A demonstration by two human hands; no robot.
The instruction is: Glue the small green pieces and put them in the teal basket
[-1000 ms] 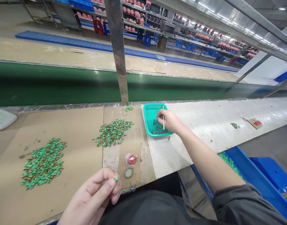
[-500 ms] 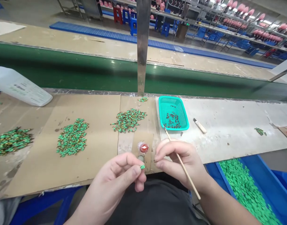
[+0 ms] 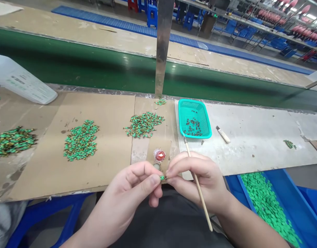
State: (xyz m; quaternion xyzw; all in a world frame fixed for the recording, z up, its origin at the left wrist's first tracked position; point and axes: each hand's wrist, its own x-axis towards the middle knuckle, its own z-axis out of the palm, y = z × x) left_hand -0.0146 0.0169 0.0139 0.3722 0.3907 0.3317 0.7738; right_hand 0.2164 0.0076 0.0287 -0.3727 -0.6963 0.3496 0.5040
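Between thumb and forefinger, my left hand (image 3: 137, 187) pinches a small green piece (image 3: 161, 178). My right hand (image 3: 197, 175) grips a thin wooden-handled brush (image 3: 198, 182) across its palm, and its fingertips also pinch a tiny dark piece (image 3: 166, 178). The two pieces meet, or nearly so, in front of my body. Just beyond my fingers lie a round red cap-like item (image 3: 160, 155) and a small grey round item (image 3: 157, 166). A turquoise basket (image 3: 182, 103) farther off holds many tiny dark pieces (image 3: 194, 126).
Piles of green-and-brown pieces lie on the cardboard: a left pile (image 3: 13, 143), a middle pile (image 3: 81, 140), a nearer one (image 3: 144, 124). A white plastic bottle (image 3: 26, 82) leans in at left. A flat brush (image 3: 223, 134) lies right; a blue bin (image 3: 290, 193) holds green pieces. A metal post (image 3: 163, 51) rises ahead.
My right hand has moved left, bringing the dark piece up to the green piece in my left hand. The camera view has tipped down slightly.
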